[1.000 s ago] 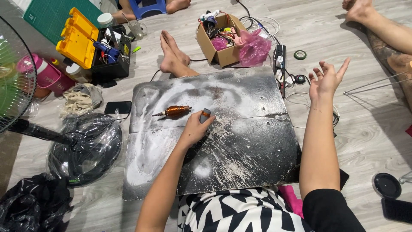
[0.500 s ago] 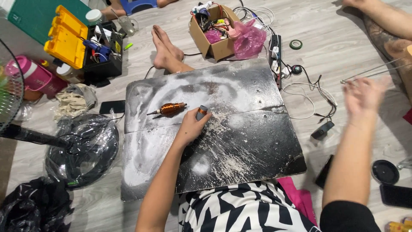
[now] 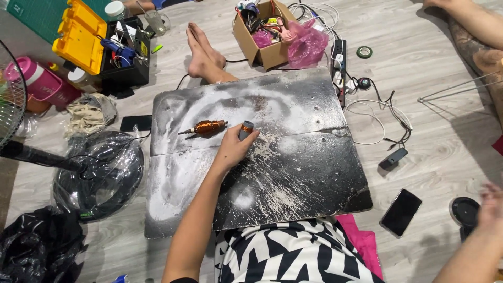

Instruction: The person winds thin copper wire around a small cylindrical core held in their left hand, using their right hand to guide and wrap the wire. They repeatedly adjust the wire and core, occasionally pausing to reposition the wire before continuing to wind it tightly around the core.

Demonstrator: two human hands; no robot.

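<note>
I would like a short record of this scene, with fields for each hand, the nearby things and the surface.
surface: scratched black board lying on a wooden floor
left hand: left hand on the board, fingers around a small grey cylinder
beside it: copper-wound coil on a shaft, lying on the board, apart from the hand
right hand: right hand, blurred, at the frame's right edge by a round black lid; holding nothing that can be seen
also on floor: dark phone

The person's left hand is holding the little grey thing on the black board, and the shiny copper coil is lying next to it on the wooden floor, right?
Not quite. In the head view the left hand does hold the small grey piece, but the copper coil lies beside it on the black board itself, not on the wooden floor.
</note>
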